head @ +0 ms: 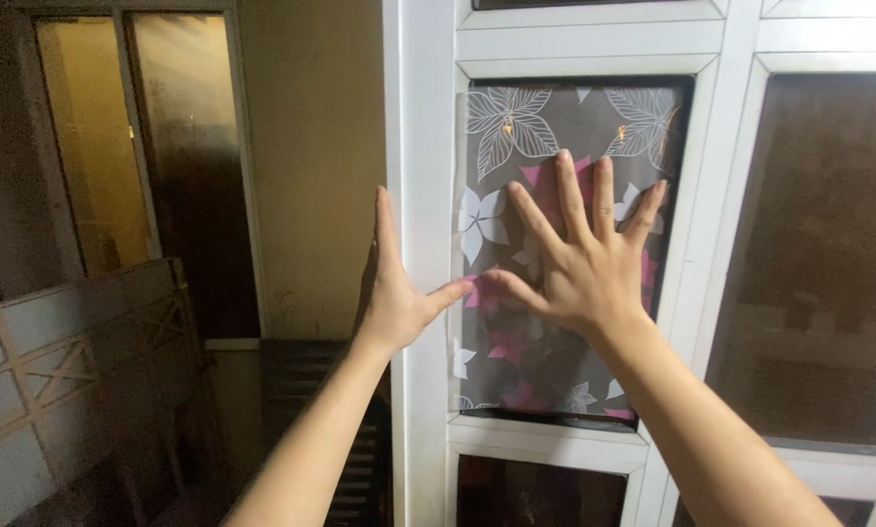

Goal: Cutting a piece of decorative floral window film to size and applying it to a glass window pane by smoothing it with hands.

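Grey flowered film point(545, 361) lies flat under the spread right hand point(579, 263), the left hand point(391, 293) open-gripped on the white frame point(426, 146) beside it.

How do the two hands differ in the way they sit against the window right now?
The right hand lies flat on the flower-patterned film, fingers spread and pointing up; the left hand stands edge-on beside the white frame post, fingers together. The right hand rests wholly on the film, while only the left hand's thumb reaches the film's left edge. Both are bare, open and raised.
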